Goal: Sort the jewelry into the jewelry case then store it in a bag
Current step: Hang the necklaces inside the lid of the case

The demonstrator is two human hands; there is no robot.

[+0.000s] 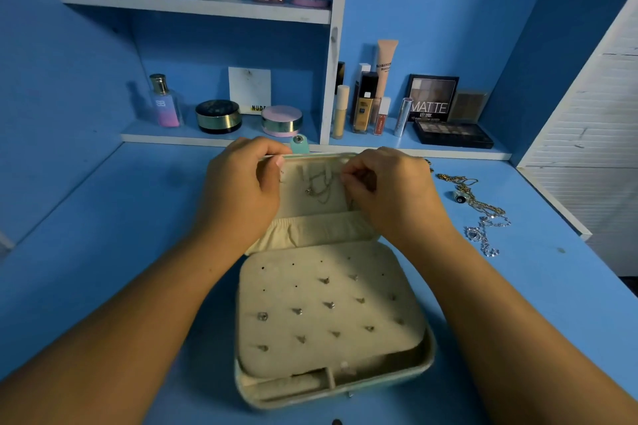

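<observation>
An open mint-green jewelry case (426,366) with a cream lining lies on the blue desk. Its lower half holds a cream earring panel (328,307) studded with several small earrings. The raised lid (312,203) has hooks and an elastic pocket. A thin silver necklace (317,188) hangs inside the lid. My left hand (241,190) grips the lid's top left edge. My right hand (390,190) pinches at the necklace near the lid's top right. On the desk to the right lie a gold chain (459,179), a ring (460,197) and a silver necklace (483,235).
Shelves behind the case carry a perfume bottle (165,102), round compacts (218,115), foundation tubes (364,107) and eyeshadow palettes (452,134). A white louvred panel (587,148) borders the desk on the right.
</observation>
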